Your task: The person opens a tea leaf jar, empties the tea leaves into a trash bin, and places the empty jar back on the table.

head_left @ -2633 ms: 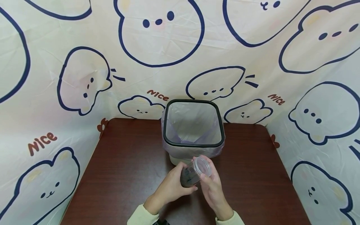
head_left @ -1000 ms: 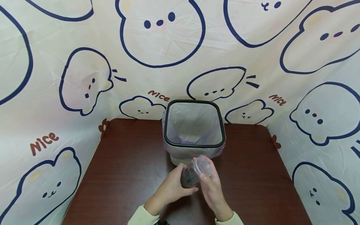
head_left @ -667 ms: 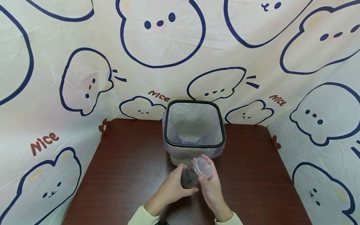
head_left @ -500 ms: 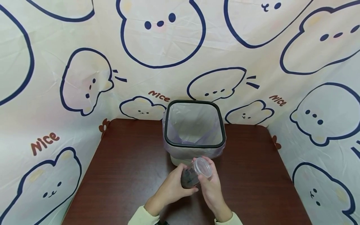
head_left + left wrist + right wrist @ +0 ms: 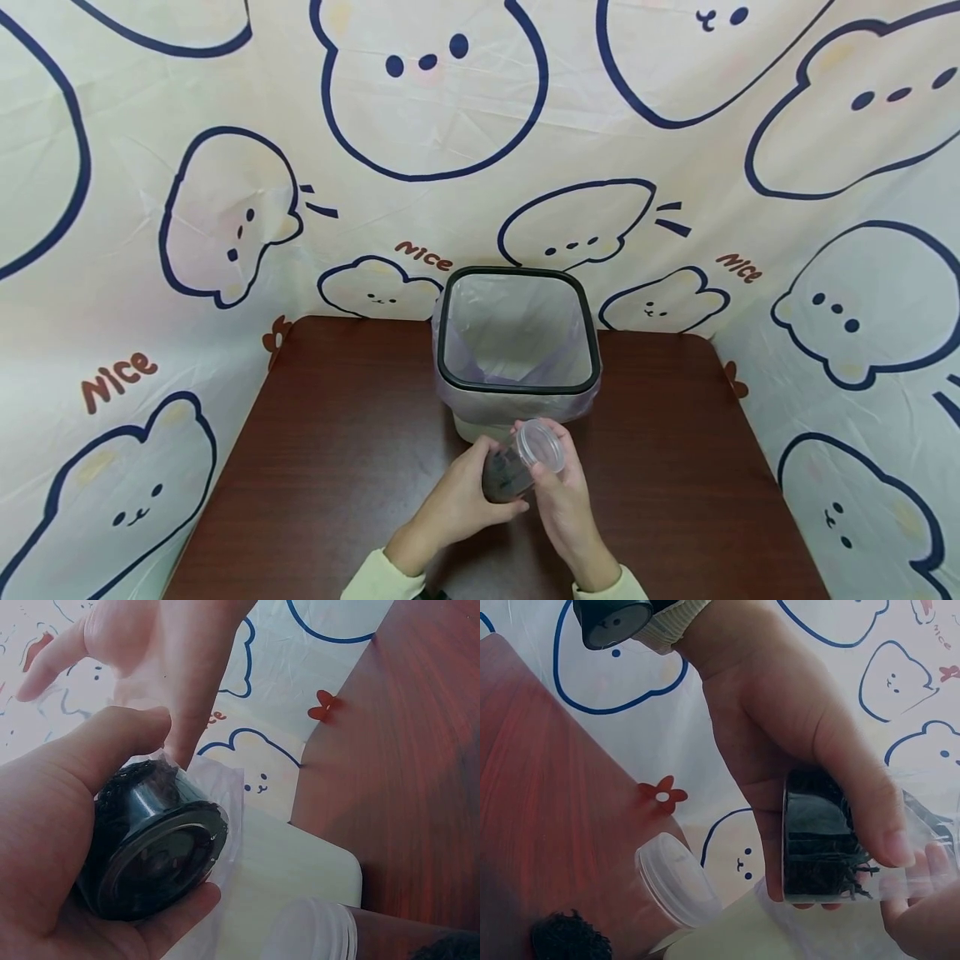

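Observation:
Both hands hold a clear plastic jar (image 5: 510, 467) low in front of the bin, tilted with its clear round lid (image 5: 543, 446) up to the right. My left hand (image 5: 457, 496) grips the jar's body, thumb and fingers curled round it. In the left wrist view, the jar's base (image 5: 165, 855) faces the camera. Dark shredded stuff (image 5: 817, 862) fills the part near the base. My right hand (image 5: 570, 500) holds the lid end, thumb at the rim.
A bin (image 5: 517, 408) with a dark rim and a purplish liner stands at the back of the brown table (image 5: 337, 467). Another clear lid (image 5: 675, 877) shows low in the right wrist view, with a dark clump (image 5: 570, 937) beside it. Patterned cloth hangs behind.
The right thumb and fingers have shifted slightly at the lid's rim. The jar, the left hand and the bin stay in place.

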Demonstrator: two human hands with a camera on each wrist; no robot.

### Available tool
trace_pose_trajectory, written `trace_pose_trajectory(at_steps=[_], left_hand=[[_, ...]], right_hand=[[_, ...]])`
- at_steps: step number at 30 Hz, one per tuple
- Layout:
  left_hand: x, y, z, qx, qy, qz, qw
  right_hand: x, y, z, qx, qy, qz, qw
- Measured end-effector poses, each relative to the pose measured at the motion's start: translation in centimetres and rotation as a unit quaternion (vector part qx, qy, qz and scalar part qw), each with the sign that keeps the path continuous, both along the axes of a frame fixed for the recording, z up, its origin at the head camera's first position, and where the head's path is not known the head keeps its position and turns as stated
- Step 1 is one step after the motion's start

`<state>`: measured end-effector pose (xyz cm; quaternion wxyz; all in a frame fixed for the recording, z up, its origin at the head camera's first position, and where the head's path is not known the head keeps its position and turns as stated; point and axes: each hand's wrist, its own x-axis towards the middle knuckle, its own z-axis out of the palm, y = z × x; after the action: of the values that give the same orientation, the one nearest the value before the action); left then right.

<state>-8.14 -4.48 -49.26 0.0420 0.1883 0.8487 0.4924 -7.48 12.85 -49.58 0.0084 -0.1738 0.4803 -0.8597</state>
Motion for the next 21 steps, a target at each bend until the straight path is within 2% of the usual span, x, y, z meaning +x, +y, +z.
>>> trace_pose_trajectory(at_steps=[8, 21], left_hand=[[-0.14, 0.03, -0.03, -0.001, 0.01, 0.0, 1.0], [-0.26, -0.06, -0.1, 0.001, -0.003, -0.001, 1.0]], right_hand=[[-0.06, 0.07, 0.05, -0.014, -0.01, 0.009, 0.9998], [-0.13, -0.24, -0.22, -0.009, -0.013, -0.017, 0.9997]])
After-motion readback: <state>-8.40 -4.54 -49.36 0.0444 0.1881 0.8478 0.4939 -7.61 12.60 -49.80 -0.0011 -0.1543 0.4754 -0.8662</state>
